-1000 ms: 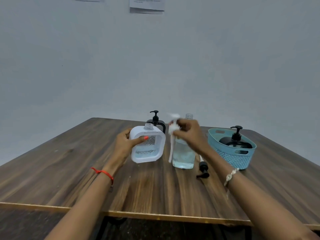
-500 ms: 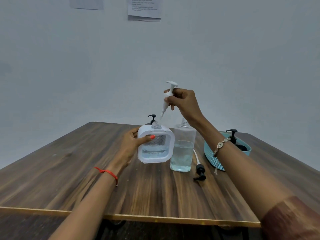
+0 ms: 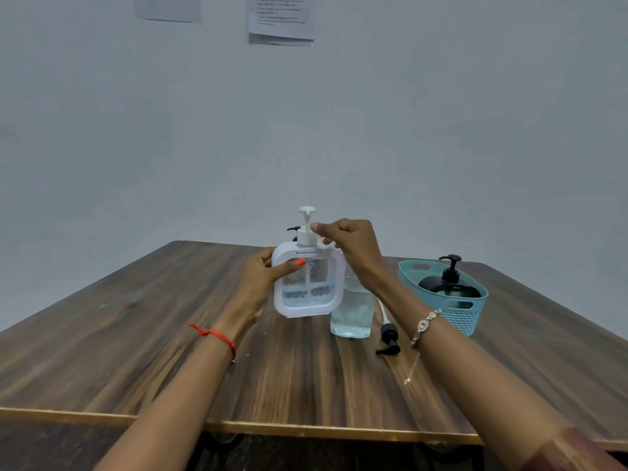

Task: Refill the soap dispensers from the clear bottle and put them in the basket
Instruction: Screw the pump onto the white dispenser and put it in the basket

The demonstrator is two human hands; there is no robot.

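My left hand (image 3: 263,282) grips the white square soap dispenser (image 3: 307,287) from its left side, lifted slightly above the table. The white pump (image 3: 306,227) stands in the dispenser's neck, and my right hand (image 3: 350,246) pinches its collar from the right. The clear bottle (image 3: 351,309), part full of liquid, stands just behind and to the right of the dispenser. A black dispenser (image 3: 449,283) sits inside the teal basket (image 3: 469,316) at the right. Another black pump top (image 3: 294,230) shows behind the white dispenser.
A loose black pump with a white tube (image 3: 388,339) lies on the wooden table (image 3: 136,334) between the clear bottle and the basket. Papers (image 3: 280,18) hang on the wall behind. The table's front edge (image 3: 272,428) runs below my forearms.
My right hand has lowered the white pump from high above the table down into the dispenser's neck. My left hand has kept hold of the white dispenser.
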